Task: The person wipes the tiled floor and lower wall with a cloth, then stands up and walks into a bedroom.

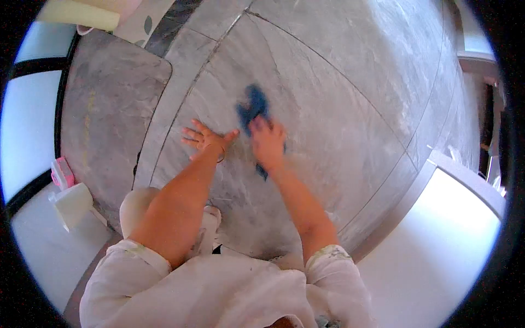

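A dark blue cloth (pixel 253 101) lies crumpled on the grey tiled floor (pixel 328 142) in front of me. My right hand (pixel 267 143) is on top of the cloth, pressing it with bent fingers; hand and cloth are a little blurred. Parts of the cloth stick out beyond the fingers and below the palm. To the left of the cloth, my left hand (pixel 205 140) has its fingers spread and holds nothing. Whether it touches the floor I cannot tell. A thin band circles my left wrist.
White cabinet-like panels (pixel 432 235) stand on the right. Along the left is a frosted panel (pixel 33 126) with a black frame, a pink item (pixel 62 173) and a whitish container (pixel 72 205). A pale yellow cylindrical object (pixel 82 15) is at the top left. Dark grout lines cross the floor.
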Demonstrator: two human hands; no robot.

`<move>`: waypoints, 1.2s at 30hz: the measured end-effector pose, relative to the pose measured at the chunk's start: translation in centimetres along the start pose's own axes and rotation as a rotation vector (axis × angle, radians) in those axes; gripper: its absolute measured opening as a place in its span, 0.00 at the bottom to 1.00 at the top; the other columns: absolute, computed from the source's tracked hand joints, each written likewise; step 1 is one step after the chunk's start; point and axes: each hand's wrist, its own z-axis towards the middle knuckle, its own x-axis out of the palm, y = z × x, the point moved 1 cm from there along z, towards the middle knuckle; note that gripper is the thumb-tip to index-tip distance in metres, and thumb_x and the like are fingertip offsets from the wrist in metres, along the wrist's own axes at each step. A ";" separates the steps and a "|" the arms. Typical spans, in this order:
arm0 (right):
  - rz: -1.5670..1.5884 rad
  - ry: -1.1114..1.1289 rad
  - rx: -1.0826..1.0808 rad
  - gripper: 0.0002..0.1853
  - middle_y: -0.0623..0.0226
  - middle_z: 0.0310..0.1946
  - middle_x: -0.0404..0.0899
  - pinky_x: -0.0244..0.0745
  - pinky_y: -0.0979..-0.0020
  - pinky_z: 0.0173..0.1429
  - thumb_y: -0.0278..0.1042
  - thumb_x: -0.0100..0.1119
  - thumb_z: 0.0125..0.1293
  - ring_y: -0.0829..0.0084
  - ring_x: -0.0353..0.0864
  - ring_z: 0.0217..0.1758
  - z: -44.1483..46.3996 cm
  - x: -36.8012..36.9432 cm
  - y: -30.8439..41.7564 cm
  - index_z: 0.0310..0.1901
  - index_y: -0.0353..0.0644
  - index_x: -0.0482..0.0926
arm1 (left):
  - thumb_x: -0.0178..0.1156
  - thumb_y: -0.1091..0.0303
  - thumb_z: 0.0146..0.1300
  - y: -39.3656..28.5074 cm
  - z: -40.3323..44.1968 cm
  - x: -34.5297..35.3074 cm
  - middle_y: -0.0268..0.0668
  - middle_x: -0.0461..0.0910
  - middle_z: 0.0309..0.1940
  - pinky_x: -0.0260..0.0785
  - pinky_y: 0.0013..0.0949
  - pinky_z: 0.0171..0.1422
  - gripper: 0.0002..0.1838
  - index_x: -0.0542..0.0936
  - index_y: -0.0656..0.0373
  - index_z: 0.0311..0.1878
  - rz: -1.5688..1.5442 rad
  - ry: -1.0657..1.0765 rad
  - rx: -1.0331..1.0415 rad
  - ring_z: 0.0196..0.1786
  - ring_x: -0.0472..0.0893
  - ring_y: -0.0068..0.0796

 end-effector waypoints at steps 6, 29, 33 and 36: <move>0.178 -0.350 0.151 0.23 0.57 0.44 0.79 0.63 0.52 0.56 0.27 0.50 0.48 0.58 0.73 0.50 -0.4 -1.3 -13.3 0.49 0.44 0.77 | 0.68 0.32 0.34 -1.1 -1.2 -2.5 0.44 0.14 0.70 0.39 0.70 0.66 0.73 0.24 0.44 0.70 0.066 0.155 -0.079 0.72 0.21 0.48; -0.123 -0.023 0.101 0.20 0.66 0.63 0.63 0.54 0.47 0.62 0.45 0.52 0.60 0.61 0.55 0.67 25.9 3.5 0.9 0.54 0.57 0.74 | 0.71 0.36 0.32 -0.2 -0.9 -2.2 0.45 0.14 0.70 0.36 0.72 0.64 0.74 0.25 0.46 0.70 -0.022 0.190 -0.018 0.72 0.19 0.52; -0.107 0.164 -0.316 0.19 0.70 0.61 0.66 0.56 0.48 0.61 0.41 0.54 0.58 0.63 0.57 0.67 16.8 4.7 4.7 0.53 0.57 0.75 | 0.71 0.36 0.33 0.3 -1.1 -1.5 0.45 0.15 0.70 0.35 0.71 0.65 0.74 0.25 0.46 0.70 -0.073 0.130 0.029 0.72 0.21 0.52; -0.049 0.253 -0.217 0.17 0.66 0.59 0.69 0.58 0.48 0.60 0.40 0.52 0.58 0.60 0.60 0.66 13.2 1.5 -0.2 0.50 0.53 0.77 | 0.71 0.35 0.33 0.6 -0.9 -0.7 0.48 0.16 0.70 0.36 0.69 0.66 0.73 0.26 0.49 0.70 -0.090 0.093 0.067 0.71 0.22 0.55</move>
